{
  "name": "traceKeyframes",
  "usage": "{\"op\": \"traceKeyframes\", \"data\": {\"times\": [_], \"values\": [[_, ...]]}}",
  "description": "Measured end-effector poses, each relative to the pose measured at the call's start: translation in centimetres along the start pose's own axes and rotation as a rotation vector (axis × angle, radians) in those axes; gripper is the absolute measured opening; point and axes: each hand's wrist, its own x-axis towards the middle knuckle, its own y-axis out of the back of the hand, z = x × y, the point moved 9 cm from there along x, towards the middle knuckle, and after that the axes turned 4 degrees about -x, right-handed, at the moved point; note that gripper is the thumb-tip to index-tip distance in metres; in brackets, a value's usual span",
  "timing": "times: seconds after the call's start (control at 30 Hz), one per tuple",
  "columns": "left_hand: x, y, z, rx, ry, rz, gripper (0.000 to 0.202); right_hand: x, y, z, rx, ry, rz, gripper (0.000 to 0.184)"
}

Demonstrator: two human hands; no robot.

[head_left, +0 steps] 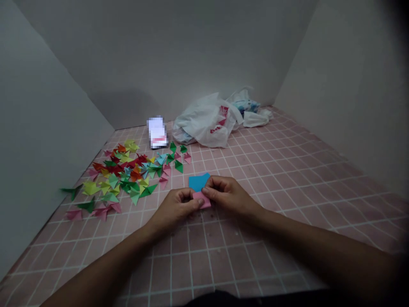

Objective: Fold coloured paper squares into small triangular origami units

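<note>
Between my two hands is a small square of pink paper (200, 198), held just above the cloth. My left hand (179, 208) pinches its lower left part, thumb on top. My right hand (227, 194) grips its upper right edge between thumb and fingers. Just beyond lies blue paper (196, 182), flat on the cloth and partly hidden by my right hand. Left of my hands spreads a pile of folded paper cranes (128, 170) in red, green, yellow, pink and light blue.
A pink cloth with white grid lines (287, 170) covers the surface. A lit phone (157, 132) stands behind the cranes. A white plastic bag (204, 121) with red print sits at the back, beside a second crumpled bag (255, 117). Grey walls enclose left, back and right.
</note>
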Motion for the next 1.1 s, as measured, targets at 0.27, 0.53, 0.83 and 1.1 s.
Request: {"op": "traceKeyframes", "data": {"times": [0.27, 0.53, 0.83, 1.1], "values": [[0.2, -0.3, -0.1, -0.017, 0.028, -0.021, 0.035, 0.1, 0.1, -0.2, -0.080, 0.033, 0.001, 0.026], [0.1, -0.5, 0.5, -0.098, -0.011, -0.055, 0.037, -0.5, 0.4, -1.2, -0.096, 0.093, 0.063, 0.025], [0.2, -1.1, 0.6, -0.109, -0.047, -0.076, 0.035, -0.8, 0.3, -1.0, -0.069, 0.126, 0.095, 0.025], [-0.2, -0.8, 0.9, -0.106, -0.053, 0.028, 0.038, -1.1, 0.4, -1.0, -0.043, 0.145, 0.125, 0.026]]}}
